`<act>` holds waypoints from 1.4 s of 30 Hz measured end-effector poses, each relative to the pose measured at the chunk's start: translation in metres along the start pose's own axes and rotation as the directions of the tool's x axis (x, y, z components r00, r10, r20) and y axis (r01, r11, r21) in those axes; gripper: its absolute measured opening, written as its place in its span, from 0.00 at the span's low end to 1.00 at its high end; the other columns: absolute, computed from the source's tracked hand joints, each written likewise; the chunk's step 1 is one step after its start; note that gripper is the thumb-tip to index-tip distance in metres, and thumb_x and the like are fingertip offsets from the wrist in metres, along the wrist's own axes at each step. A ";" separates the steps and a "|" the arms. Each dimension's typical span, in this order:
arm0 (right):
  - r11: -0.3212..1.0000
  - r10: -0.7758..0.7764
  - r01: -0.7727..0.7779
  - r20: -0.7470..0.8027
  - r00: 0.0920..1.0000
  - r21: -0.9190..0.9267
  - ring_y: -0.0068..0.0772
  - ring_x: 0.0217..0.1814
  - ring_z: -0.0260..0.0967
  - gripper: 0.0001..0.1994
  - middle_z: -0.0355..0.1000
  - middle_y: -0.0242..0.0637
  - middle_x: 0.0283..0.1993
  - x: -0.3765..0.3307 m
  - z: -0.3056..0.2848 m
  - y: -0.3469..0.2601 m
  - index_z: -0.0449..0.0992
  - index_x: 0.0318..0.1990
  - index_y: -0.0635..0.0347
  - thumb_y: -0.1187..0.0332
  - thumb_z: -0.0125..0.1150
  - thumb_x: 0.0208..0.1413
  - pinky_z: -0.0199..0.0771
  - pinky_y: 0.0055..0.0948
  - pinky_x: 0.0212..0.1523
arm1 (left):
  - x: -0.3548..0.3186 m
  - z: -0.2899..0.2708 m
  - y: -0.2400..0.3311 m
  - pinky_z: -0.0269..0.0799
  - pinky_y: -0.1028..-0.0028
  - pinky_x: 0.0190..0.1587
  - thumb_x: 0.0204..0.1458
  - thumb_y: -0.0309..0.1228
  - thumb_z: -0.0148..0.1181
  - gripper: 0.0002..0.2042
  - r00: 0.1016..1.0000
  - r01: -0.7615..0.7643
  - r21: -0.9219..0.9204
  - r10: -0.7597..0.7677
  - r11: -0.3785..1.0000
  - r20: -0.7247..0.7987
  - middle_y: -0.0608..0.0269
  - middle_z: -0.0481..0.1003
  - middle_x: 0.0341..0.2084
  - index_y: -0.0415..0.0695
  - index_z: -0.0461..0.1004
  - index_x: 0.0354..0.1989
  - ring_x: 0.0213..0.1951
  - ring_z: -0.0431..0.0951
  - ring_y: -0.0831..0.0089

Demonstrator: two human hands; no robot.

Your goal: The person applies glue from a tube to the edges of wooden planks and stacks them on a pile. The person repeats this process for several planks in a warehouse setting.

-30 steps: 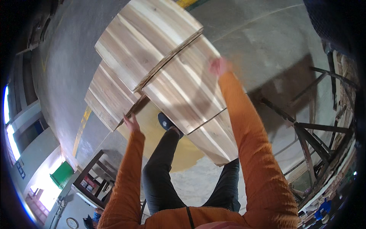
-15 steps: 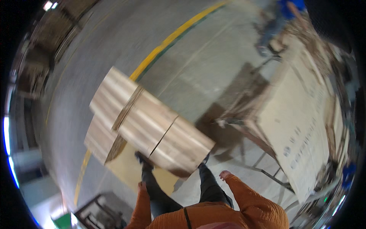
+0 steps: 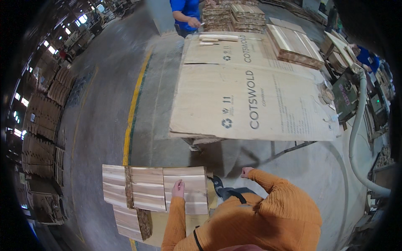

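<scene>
Left hand [image 3: 179, 188] lies flat, fingers spread, on the wood panels [image 3: 155, 190]. Right hand [image 3: 246, 171] curled closed, holding nothing visible. Lower panels partly hidden.

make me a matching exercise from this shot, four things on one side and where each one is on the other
Things:
1. left hand
2. right hand
3. cardboard sheet
4. yellow floor line

Places:
A. spread over the worktable
B. resting on the wooden panel
C. running along the concrete floor, left of the table
D. held free, near the table's front edge

Pairs: 1-B, 2-D, 3-A, 4-C
</scene>
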State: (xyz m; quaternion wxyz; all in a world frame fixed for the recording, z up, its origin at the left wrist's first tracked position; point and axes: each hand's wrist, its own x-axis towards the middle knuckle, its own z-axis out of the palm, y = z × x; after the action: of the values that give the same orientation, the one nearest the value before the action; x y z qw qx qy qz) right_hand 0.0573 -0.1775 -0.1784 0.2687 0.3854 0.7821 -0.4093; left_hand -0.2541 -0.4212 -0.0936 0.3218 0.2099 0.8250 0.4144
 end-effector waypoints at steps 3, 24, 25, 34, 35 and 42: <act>0.931 -0.122 0.165 0.148 0.981 -0.325 0.44 0.30 0.72 0.19 0.73 0.47 0.25 -0.024 0.000 0.034 0.77 0.24 0.62 0.52 0.60 0.37 0.71 0.40 0.34 | -0.047 0.008 0.004 0.69 0.70 0.41 0.51 0.38 0.53 0.17 0.999 0.002 0.061 0.001 0.998 -0.049 0.52 0.74 0.38 0.44 0.70 0.47 0.37 0.74 0.66; 0.111 -0.134 0.486 -0.471 0.872 0.867 0.20 0.25 0.67 0.08 0.68 0.31 0.24 -0.146 -0.301 0.107 0.68 0.29 0.58 0.64 0.52 0.55 0.69 0.18 0.24 | -0.014 0.147 0.177 0.64 0.81 0.19 0.55 0.34 0.49 0.08 0.968 -0.193 -0.277 0.135 0.941 -0.213 0.66 0.70 0.19 0.42 0.68 0.32 0.19 0.66 0.83; 0.052 -0.109 0.484 -0.477 0.872 0.873 0.21 0.25 0.67 0.08 0.69 0.31 0.25 -0.144 -0.319 0.122 0.68 0.29 0.58 0.64 0.52 0.55 0.69 0.19 0.23 | 0.018 0.168 0.220 0.64 0.82 0.20 0.55 0.33 0.49 0.08 0.959 -0.264 -0.280 0.220 0.923 -0.180 0.65 0.71 0.21 0.41 0.69 0.34 0.20 0.68 0.83; 0.022 0.067 0.512 -0.512 0.856 0.859 0.23 0.29 0.69 0.11 0.71 0.37 0.33 -0.125 -0.403 0.213 0.68 0.42 0.61 0.65 0.51 0.56 0.72 0.20 0.26 | 0.180 0.403 0.519 0.66 0.79 0.33 0.55 0.33 0.49 0.12 0.755 -0.402 -0.309 0.503 0.862 0.421 0.64 0.74 0.32 0.40 0.69 0.43 0.31 0.70 0.80; 0.013 0.071 0.533 -0.533 0.843 0.846 0.22 0.31 0.69 0.12 0.71 0.36 0.35 -0.119 -0.410 0.218 0.67 0.44 0.61 0.64 0.51 0.56 0.71 0.20 0.27 | 0.196 0.422 0.542 0.67 0.78 0.34 0.54 0.34 0.49 0.12 0.757 -0.423 -0.266 0.499 0.866 0.421 0.65 0.74 0.32 0.41 0.70 0.43 0.32 0.71 0.80; -0.044 0.160 0.655 -0.642 0.750 0.755 0.33 0.56 0.60 0.26 0.57 0.42 0.60 -0.068 -0.476 0.216 0.51 0.62 0.61 0.69 0.50 0.56 0.70 0.27 0.44 | 0.333 0.527 0.663 0.67 0.74 0.40 0.50 0.38 0.52 0.15 0.610 -0.775 0.124 0.684 0.619 0.400 0.62 0.74 0.32 0.41 0.72 0.40 0.36 0.72 0.72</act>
State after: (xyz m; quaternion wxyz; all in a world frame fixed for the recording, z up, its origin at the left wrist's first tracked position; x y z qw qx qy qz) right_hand 0.2237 0.2790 0.0257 -0.4094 0.3935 0.3604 -0.7400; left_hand -0.0648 0.4493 0.0938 0.2151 0.6378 0.6528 0.3475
